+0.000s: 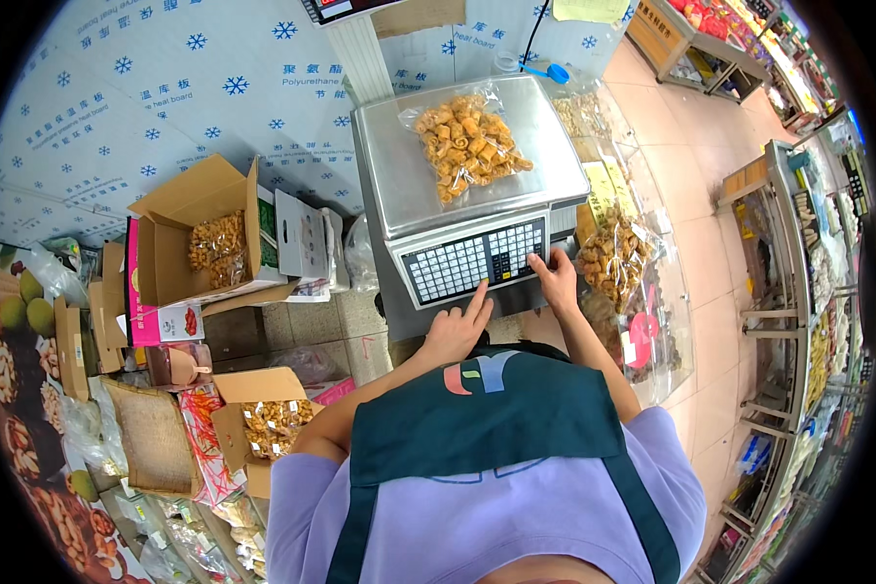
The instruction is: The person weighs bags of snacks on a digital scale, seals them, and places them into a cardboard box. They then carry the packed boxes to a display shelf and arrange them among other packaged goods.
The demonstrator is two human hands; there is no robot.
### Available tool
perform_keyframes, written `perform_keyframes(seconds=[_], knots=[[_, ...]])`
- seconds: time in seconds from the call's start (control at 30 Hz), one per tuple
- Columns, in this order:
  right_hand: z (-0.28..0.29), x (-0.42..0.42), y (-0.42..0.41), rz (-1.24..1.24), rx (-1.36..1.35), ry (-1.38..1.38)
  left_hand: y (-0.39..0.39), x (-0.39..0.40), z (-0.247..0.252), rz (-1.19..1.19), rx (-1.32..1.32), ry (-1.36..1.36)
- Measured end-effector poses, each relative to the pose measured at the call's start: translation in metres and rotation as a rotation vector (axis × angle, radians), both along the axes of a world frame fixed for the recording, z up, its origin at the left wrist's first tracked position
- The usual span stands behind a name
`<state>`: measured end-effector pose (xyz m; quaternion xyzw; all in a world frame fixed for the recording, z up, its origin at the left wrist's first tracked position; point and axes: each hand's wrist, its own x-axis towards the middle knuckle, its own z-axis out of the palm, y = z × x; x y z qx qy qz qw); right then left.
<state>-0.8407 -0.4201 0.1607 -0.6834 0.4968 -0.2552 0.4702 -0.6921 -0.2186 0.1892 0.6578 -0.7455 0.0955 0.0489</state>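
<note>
A clear plastic bag of golden-brown rolled snacks [469, 146] lies on the steel platform of a weighing scale [387, 182]. Below the platform is the scale's keypad [449, 266]. One finger of my left hand [461, 321] points at the keypad's lower edge, its other fingers partly curled. At the keypad's right side is my right hand [557, 281], with the thumb on or just above the keys and the fingers by the housing's edge. Neither hand holds anything.
An open cardboard box [157, 255] with bagged snacks stands at the left, a smaller open box [226, 431] below it. Right of the scale, another snack bag [613, 259] rests on a clear-covered display case [671, 328]. A post and display [358, 51] rise behind the platform.
</note>
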Motion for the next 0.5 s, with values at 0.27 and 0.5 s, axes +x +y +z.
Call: perform_keyframes(seconds=[0.27, 0.5], knots=[[-0.018, -0.018, 0.007, 0.095, 0.198, -0.295, -0.007, -0.003, -0.040, -0.033, -0.110, -0.162], [-0.038, -0.020, 0.007, 0.069, 0.125, -0.237, -0.022, 0.013, 0.002, -0.128, -0.197, 0.035]])
